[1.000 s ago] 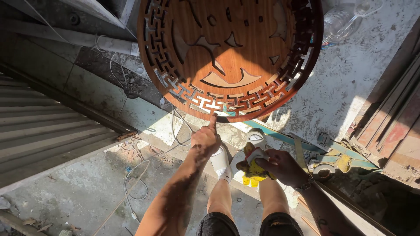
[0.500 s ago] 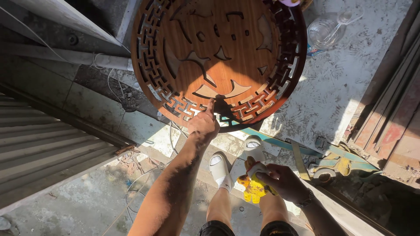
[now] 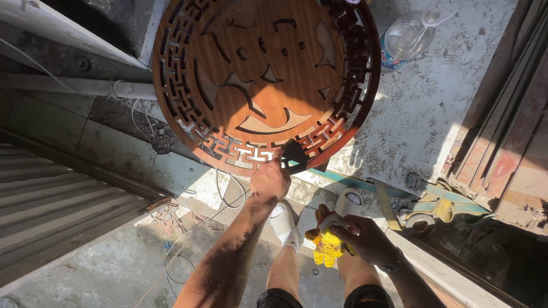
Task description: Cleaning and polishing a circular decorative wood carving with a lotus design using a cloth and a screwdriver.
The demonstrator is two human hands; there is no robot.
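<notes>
Closer now, left hand [image 3: 270,181] pinches the carved disc's [image 3: 268,80] rim; right hand [image 3: 361,239] clutches what looks like a yellow cloth [image 3: 326,246]

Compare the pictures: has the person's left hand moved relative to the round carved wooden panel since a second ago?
Yes. The left hand has risen from below the round carved panel to its lower fretwork rim.

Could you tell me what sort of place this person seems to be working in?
Probably a small woodworking yard: a carved round wooden panel lies on a paint-spattered bench, with loose cables on the concrete floor and stacked timber alongside.
</notes>
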